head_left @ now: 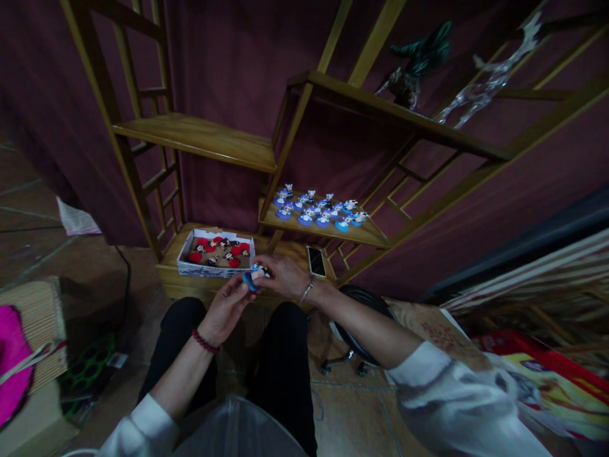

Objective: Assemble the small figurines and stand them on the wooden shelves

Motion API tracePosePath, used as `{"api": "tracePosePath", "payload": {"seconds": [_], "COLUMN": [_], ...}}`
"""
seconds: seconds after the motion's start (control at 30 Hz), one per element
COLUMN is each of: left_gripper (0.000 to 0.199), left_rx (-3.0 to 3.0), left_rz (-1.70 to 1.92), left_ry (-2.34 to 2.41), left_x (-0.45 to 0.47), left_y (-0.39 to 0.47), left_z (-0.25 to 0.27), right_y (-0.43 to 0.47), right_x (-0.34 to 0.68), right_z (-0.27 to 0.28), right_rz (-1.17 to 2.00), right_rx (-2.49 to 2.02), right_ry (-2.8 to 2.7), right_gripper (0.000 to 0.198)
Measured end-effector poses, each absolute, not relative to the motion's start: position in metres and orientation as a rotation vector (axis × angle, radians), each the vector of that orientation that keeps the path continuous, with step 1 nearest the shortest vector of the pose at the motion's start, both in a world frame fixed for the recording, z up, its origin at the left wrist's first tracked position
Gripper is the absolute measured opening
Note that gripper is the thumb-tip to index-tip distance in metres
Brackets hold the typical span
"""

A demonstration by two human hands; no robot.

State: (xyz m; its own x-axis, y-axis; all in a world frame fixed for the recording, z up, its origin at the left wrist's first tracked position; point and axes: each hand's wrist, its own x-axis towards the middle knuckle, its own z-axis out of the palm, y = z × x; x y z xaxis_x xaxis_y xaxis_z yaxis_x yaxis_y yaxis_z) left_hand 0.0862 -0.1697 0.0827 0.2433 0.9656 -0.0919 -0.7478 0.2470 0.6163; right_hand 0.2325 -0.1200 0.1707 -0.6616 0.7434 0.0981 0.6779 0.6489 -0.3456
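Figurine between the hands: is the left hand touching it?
Touching. The head view shows the left hand with its thumb tip against the edge of the figurine's blue base, no gap between.

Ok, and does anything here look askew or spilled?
Nothing looks spilled. The red-based figurines lie jumbled in the box, which looks untidy compared with the blue and purple figurines grouped on the shelf.
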Motion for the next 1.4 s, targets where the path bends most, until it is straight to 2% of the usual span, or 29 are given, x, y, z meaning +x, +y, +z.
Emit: {"api": "tracePosePath", "payload": {"seconds": [0.3,0.8,1.4], "left_gripper": [0.028,0.017,0.022], "left_rx": [0.54,0.43,0.431], "left_rz": [1.272,1.237,1.229], "left_ry": [0.55,0.478,0.501], "left_x": [0.0868,0.0835,0.0825], "left_y": [-0.1717,-0.169,-0.1694], "left_z": [0.0855,0.0875,0.0857], "right_y": [-0.1247,-0.122,-0.1192], "right_x": [0.2283,0.2342,0.2329], "right_z": [0.1702,0.1686,0.1636], "right_rz": [0.487,0.738,0.751], "right_rx": [-1.308,-1.258,-1.254], "right_ry": [-2.515,-2.395,-2.341], "right_gripper": [0.033,0.029,0.028]}}
